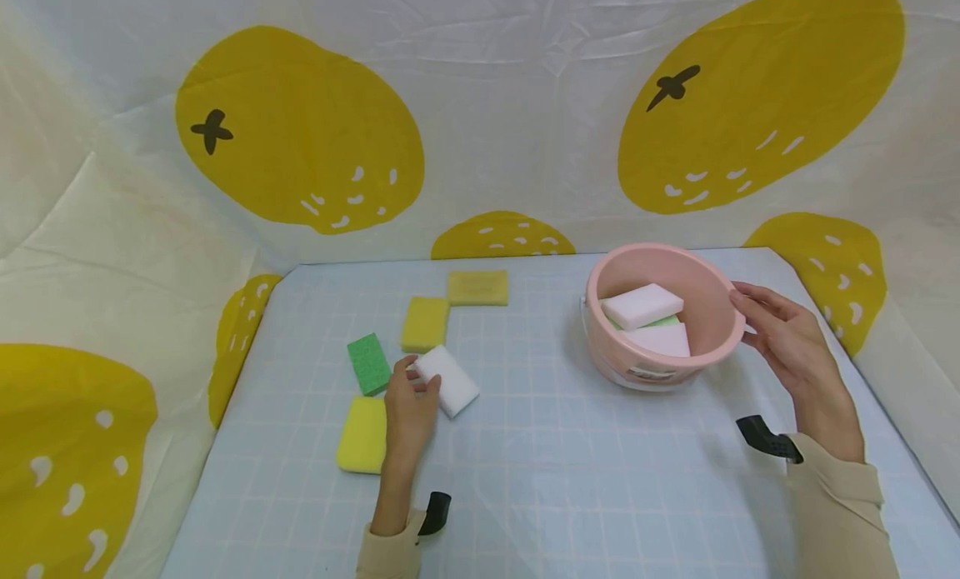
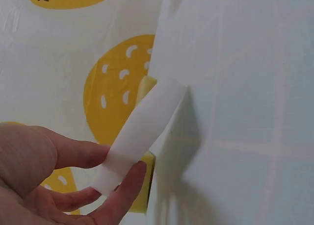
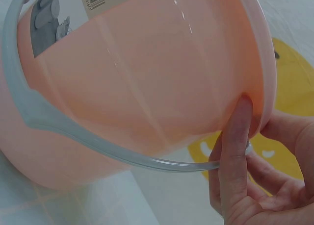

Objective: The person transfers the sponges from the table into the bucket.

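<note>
My left hand (image 1: 411,408) pinches a white sponge (image 1: 447,381) by its near-left end, between thumb and fingers. In the left wrist view this sponge (image 2: 142,124) is seen along its narrow side, with a shadow on the cloth beside it. At the right, my right hand (image 1: 797,333) grips the rim of a pink bucket (image 1: 652,262), fingers outside the wall in the right wrist view, close to the pale handle (image 3: 147,161). Inside the bucket lie white sponges (image 1: 643,305) with a green edge showing between them.
Around my left hand lie a green sponge (image 1: 369,364), a bright yellow sponge (image 1: 363,436) partly behind the hand, and a duller yellow sponge (image 1: 424,324). A flat yellow sponge (image 1: 478,287) is near the back edge. A pale blue checked cloth (image 1: 555,479) covers the table.
</note>
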